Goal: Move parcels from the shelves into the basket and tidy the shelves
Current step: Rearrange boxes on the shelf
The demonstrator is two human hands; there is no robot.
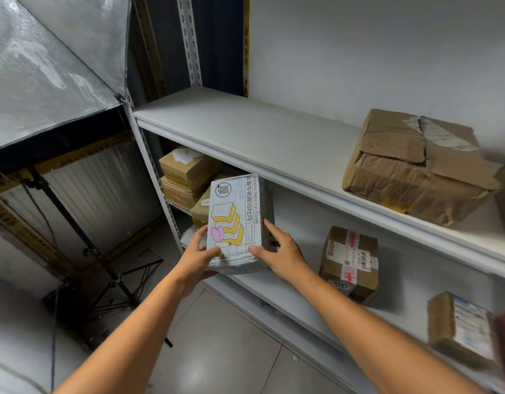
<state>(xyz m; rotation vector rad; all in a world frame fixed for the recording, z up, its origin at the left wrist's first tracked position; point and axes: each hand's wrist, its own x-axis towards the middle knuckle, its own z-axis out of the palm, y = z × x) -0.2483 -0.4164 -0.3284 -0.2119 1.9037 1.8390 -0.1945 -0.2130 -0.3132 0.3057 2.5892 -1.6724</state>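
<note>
Gripping toast parcel (pixel 235 220) – left hand (pixel 197 260), right hand (pixel 284 257) fingers (pixel 274 231) | white shelf (pixel 245 129) | tiled floor (pixel 217 351)

The left hand (pixel 198 255) and right hand (pixel 279 251) grip a white toast box (pixel 235 220) upright before the lower shelf (pixel 399 314). To its right sits a taped cardboard parcel (pixel 349 263). A crumpled parcel (pixel 416 166) lies on the upper shelf (pixel 260 137).

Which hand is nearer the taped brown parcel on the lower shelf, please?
Right. Right hand: just left of the parcel. Left hand: farther left, across the toast box.
</note>
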